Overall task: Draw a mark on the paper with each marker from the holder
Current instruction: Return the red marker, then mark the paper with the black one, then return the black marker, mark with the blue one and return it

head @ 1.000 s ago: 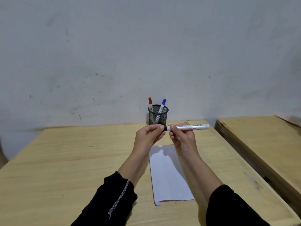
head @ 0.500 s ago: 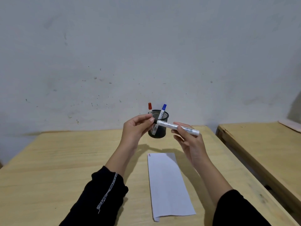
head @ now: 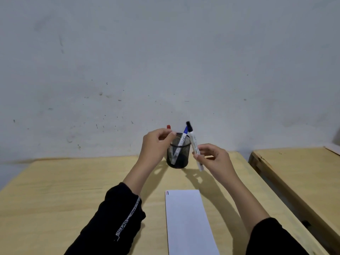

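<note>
A black mesh holder point(head: 178, 153) stands at the back of the wooden table point(head: 64, 190). A blue-capped marker point(head: 181, 142) leans inside it. The red marker point(head: 168, 127) shows only its cap above my left hand point(head: 156, 144), whose fingertips pinch it just below the cap at the holder's rim. My right hand point(head: 213, 159) holds a white marker with a black cap point(head: 193, 142), nearly upright with the cap on top, just right of the holder. A white paper point(head: 187, 221) lies in front of me with short marks point(head: 167, 192) at its top left corner.
A second wooden table point(head: 298, 173) stands to the right across a narrow gap. A grey wall point(head: 165, 61) rises directly behind the holder. Both of my forearms, in black sleeves, flank the paper.
The black cap went onto the marker. My right hand turned that marker from level to upright beside the holder. My left hand let go of it and moved to the red marker.
</note>
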Motion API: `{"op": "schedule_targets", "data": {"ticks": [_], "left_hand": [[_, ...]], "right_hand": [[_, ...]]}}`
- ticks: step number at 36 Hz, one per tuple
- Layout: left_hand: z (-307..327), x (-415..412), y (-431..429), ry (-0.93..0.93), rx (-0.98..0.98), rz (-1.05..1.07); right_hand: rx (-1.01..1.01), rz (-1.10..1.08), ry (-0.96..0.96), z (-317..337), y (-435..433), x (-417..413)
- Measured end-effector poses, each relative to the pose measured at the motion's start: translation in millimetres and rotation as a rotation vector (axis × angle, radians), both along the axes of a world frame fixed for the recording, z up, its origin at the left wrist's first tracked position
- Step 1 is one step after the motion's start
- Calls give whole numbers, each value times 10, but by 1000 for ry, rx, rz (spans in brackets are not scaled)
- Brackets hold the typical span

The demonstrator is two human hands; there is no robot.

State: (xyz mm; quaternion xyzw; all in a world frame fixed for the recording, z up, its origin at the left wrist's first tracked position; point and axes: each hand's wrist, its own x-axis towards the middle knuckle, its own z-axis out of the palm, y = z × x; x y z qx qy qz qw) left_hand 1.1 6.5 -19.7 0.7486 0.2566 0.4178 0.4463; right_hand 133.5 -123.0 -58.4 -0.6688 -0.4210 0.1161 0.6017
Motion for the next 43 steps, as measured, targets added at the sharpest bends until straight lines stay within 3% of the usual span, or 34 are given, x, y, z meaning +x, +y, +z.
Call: {"op": "schedule_targets", "data": {"ticks": [3, 8, 14, 20, 30, 37, 43], "left_hand": [[-233, 12, 212, 159, 7, 60], [-539, 122, 367, 390, -72, -23], [-655, 286, 352, 279, -117, -118], [-763, 420, 392, 183, -124, -133], [-785, 430, 429, 140, -124, -149], [-814, 464, 444, 138, -133, -140], [-864, 484, 452, 162, -141, -114]], "right_hand": [[60, -71, 12, 61, 160, 118], [162, -80, -31, 281, 463, 142], [66, 9, -124, 344, 805, 182], [-225, 106, -305, 225, 1018, 208], [-400, 51, -447, 202, 1170, 184], [-396, 1, -439, 175, 1222, 221], [-140, -135, -391, 190, 1162, 244]]}}
